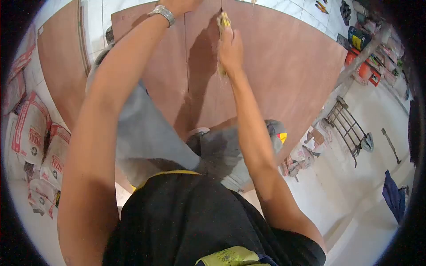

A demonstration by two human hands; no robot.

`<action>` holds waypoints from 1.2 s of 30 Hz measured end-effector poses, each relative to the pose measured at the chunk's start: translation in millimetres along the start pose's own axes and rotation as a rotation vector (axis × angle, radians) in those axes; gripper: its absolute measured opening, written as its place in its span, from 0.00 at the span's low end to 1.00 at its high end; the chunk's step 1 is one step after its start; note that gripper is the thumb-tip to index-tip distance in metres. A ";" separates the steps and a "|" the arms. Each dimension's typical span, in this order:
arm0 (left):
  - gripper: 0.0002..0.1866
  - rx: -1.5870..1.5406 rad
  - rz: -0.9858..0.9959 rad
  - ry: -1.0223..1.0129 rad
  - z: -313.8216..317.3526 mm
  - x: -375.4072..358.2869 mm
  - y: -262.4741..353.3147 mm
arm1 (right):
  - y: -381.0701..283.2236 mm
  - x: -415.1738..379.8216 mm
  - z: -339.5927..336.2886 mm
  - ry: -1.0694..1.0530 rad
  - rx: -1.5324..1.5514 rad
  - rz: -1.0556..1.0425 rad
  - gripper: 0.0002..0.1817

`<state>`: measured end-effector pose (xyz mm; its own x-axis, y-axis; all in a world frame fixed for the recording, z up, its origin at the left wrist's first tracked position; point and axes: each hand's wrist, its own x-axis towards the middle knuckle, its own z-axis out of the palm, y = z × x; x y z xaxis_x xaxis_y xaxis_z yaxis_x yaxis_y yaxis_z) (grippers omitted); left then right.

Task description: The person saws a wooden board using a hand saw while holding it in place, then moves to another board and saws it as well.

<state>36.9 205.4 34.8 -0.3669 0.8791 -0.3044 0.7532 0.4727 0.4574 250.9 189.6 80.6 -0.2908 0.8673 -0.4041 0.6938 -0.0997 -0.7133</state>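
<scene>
Brown sheet material forms the large board (pixel 284 66) beneath both hands, and a thin straight line (pixel 217 99) runs across its face to the far edge. The right hand (pixel 232 49) is closed around a yellow-handled tool (pixel 225 21), with the thumb extended forward along the grip. The tool is positioned near the middle of the board's far edge, in line with the thin line; its working end is too small to identify. The left hand (pixel 181 5) is at the far edge of the board, to the left of the tool; its fingers are cut off by the frame, so its opening and any hold cannot be determined. A metal-banded watch (pixel 164 15) is fitted at the left wrist. Beyond the far edge, an orange-handled implement (pixel 321 7) and dark footwear (pixel 345 12) lie on the white tiles (pixel 316 20). Outside the board's far right corner are a dark bucket (pixel 358 38) and a red container (pixel 364 70). Beyond the left edge are a second brown panel (pixel 62 57) and printed sacks (pixel 33 128).
</scene>
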 end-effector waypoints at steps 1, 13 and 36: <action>0.34 -0.021 -0.011 0.004 0.1 -0.6 1.0 | 5.6 -28.0 -13.6 -0.001 -0.073 0.011 0.22; 0.33 -0.008 -0.004 0.029 5.6 1.2 -1.6 | 14.3 -15.3 4.0 0.054 -0.034 -0.059 0.23; 0.33 -0.022 -0.003 0.018 0.3 10.2 -0.8 | -19.0 -152.3 -84.5 -0.152 -0.215 0.172 0.26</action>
<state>32.7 213.9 31.1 -0.3791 0.8786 -0.2904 0.7402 0.4763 0.4746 337.7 100.7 204.1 -0.2414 0.7621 -0.6008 0.8599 -0.1190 -0.4964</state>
